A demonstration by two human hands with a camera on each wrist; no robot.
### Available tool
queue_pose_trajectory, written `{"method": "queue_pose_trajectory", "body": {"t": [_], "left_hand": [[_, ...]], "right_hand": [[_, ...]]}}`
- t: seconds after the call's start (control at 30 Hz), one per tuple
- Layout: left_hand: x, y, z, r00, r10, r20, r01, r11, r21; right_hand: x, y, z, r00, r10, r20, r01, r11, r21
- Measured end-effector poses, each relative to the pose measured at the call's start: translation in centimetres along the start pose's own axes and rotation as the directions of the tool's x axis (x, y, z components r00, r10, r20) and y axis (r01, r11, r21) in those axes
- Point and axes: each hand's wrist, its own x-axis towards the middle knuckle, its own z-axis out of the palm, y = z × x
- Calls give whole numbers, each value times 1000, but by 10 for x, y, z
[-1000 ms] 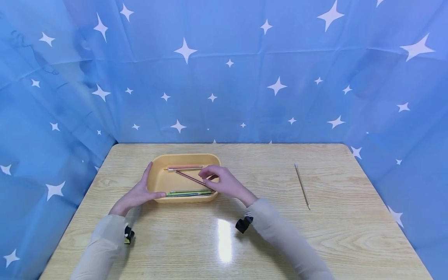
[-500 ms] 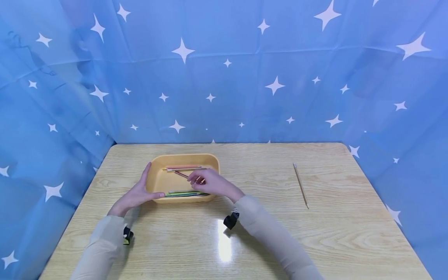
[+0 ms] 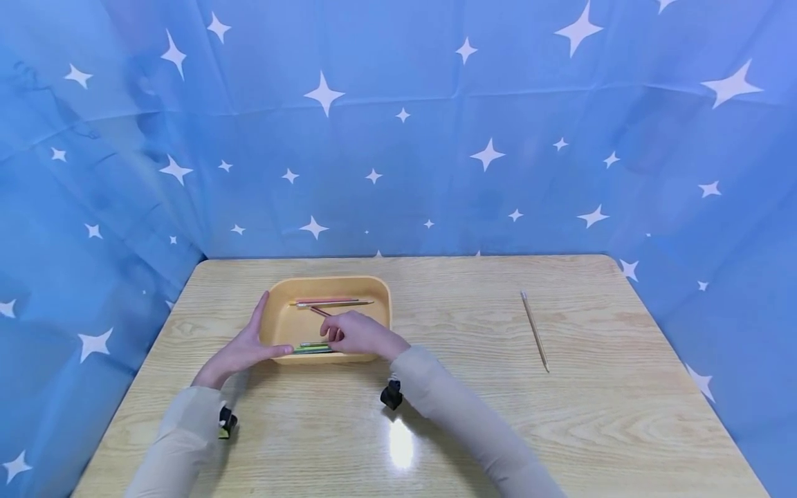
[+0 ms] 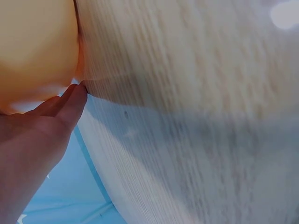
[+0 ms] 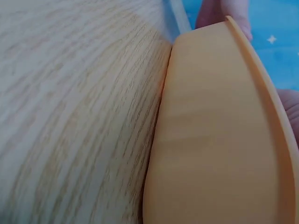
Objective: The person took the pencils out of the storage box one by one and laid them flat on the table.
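Note:
A pale orange rectangular tray (image 3: 283, 324) sits on the table, left of centre. My left hand (image 3: 244, 346) grips its left end, fingers along the outer wall and thumb over the front rim. Reaching into the tray, my right hand (image 3: 356, 335) has its fingers bent downward beside the pencils. Green and blue pencils (image 3: 311, 348) lie along the front wall, partly covered by that hand. A dark red pencil (image 3: 319, 311) runs diagonally under it. More pencils (image 3: 333, 303) lie along the back. Whether the right fingertips pinch a pencil is hidden.
A lone pencil (image 3: 535, 332) lies on the wooden table (image 3: 623, 415), well to the right of the tray. Blue cloth (image 3: 398, 187) with white stars hangs behind and at both sides. A light glare spot shows near the front middle.
My right hand has moved left inside the tray, from its right side towards the middle, over the front pencils. My left hand and the tray have stayed in place.

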Motion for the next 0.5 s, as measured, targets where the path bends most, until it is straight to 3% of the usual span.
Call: {"method": "queue_pose_trajectory", "body": {"t": [0.33,0.5], "left_hand": [[-1,2,1,1000,-4,-1,4,1000,-1],[-1,3,0,1000,0,-5,0,1000,2]], "right_hand": [[11,9,3,999,40,-6,-40,999,-10],[16,11,7,999,52,2,-52,996,-71]]}}
